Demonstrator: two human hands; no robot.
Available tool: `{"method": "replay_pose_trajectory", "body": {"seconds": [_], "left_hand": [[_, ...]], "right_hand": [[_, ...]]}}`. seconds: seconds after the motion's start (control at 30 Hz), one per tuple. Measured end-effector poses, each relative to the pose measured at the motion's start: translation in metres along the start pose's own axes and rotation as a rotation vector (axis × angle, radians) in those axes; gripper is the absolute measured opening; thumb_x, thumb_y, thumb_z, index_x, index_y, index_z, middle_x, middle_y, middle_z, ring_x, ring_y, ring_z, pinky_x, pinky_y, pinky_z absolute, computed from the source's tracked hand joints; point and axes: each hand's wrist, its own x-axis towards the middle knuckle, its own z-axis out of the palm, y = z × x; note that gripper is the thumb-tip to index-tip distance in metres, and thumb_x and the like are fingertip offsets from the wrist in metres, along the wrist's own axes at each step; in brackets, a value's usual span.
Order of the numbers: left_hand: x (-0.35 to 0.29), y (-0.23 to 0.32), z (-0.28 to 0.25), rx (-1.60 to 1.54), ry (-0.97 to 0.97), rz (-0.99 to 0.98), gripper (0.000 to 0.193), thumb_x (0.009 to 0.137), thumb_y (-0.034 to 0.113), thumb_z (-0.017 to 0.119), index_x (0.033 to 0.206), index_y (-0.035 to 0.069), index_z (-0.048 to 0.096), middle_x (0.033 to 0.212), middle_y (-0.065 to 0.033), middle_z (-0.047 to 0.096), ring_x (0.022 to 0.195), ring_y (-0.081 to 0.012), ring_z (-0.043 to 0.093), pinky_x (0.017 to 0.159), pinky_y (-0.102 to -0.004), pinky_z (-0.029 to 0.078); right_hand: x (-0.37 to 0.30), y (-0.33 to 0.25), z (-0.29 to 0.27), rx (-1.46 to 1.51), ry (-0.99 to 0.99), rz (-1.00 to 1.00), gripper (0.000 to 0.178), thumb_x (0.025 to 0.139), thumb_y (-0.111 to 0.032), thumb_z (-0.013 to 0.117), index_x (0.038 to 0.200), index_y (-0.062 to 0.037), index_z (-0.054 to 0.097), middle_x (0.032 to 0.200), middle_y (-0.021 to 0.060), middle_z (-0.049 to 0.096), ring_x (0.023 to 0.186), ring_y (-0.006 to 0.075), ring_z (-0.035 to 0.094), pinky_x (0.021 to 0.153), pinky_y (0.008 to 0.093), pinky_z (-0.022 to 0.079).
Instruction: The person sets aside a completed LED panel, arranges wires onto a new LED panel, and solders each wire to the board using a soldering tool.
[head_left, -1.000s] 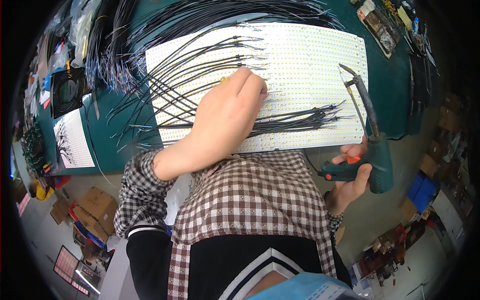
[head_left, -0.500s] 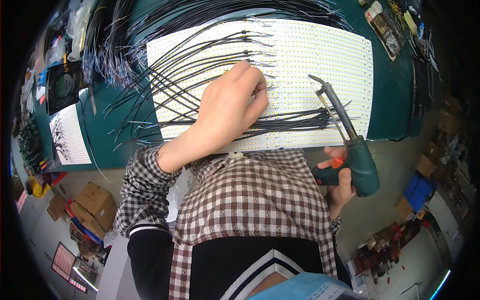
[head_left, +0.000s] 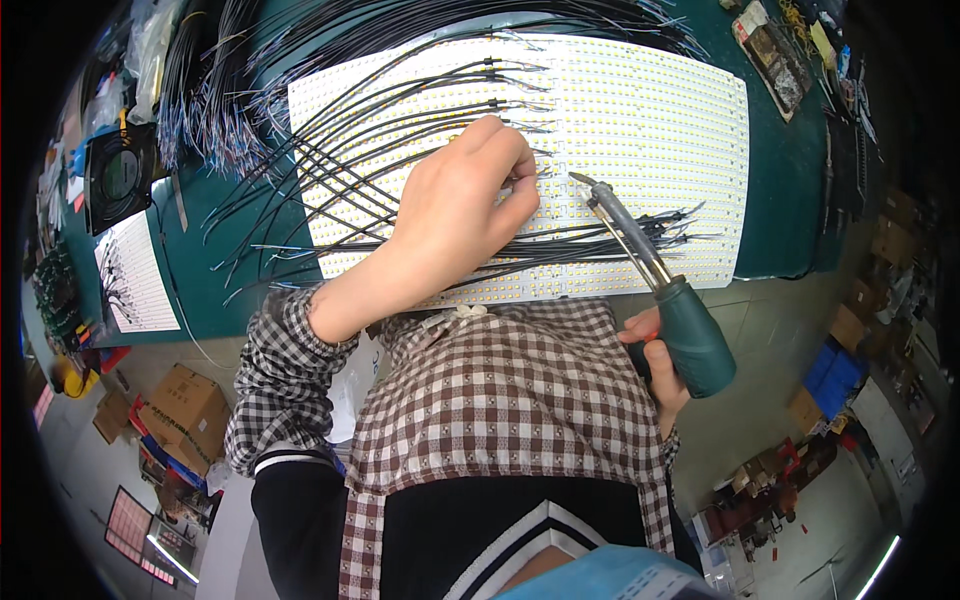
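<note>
My left hand (head_left: pixel 460 190) is closed in a pinch over the middle of a white LED panel (head_left: pixel 650 110). A cable seems pinched there, mostly hidden by the fingers, with thin wire ends just past the fingertips. In my right hand (head_left: pixel 660 365) is a green soldering gun (head_left: pixel 697 340), its grip partly hidden. Its tip points up and left, just right of my left fingertips. Black cables (head_left: pixel 420 85) lie in rows across the panel's left half, their stripped ends at its middle seam. A bundle of loose cables (head_left: pixel 600 245) lies along the near side.
Thick bunches of black cables (head_left: pixel 225 110) lie on the green table (head_left: pixel 215 290) at the back and left. A black fan (head_left: pixel 120 175) and a smaller white panel (head_left: pixel 145 280) are at the left. A stained box (head_left: pixel 770 55) sits back right; a cardboard carton (head_left: pixel 185 415) stands on the floor.
The soldering gun has moved left and tilted, bringing its tip closer to my left fingertips and the panel's middle seam. My left hand has stayed nearly still.
</note>
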Motion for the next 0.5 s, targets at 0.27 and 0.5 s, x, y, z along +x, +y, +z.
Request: {"method": "replay_pose_trajectory", "body": {"seconds": [0.27,0.5], "left_hand": [[-0.0017,0.0014,-0.0005,0.005,-0.005,-0.006,0.011,0.074,0.003,0.063,0.079,0.004,0.053,0.078,-0.0103,0.054,0.065,-0.0298,0.058,0.056,-0.0381,0.046],[-0.0034,0.0012,0.0004,0.030,-0.003,-0.007,0.011,0.074,0.003,0.063,0.079,0.004,0.053,0.077,-0.0107,0.053,0.064,-0.0303,0.057,0.054,-0.0384,0.046]], "right_hand": [[-0.0011,0.0028,0.0003,-0.165,0.007,-0.020,0.028,0.074,0.006,0.068,0.101,0.0081,0.058,0.080,0.0137,0.065,0.076,0.0215,0.064,0.073,0.0338,0.054],[-0.0018,0.0045,-0.0040,-0.274,-0.071,0.008,0.024,0.090,-0.021,0.057,0.093,0.0036,0.056,0.089,0.0142,0.059,0.082,0.0214,0.059,0.077,0.0338,0.050]]}}
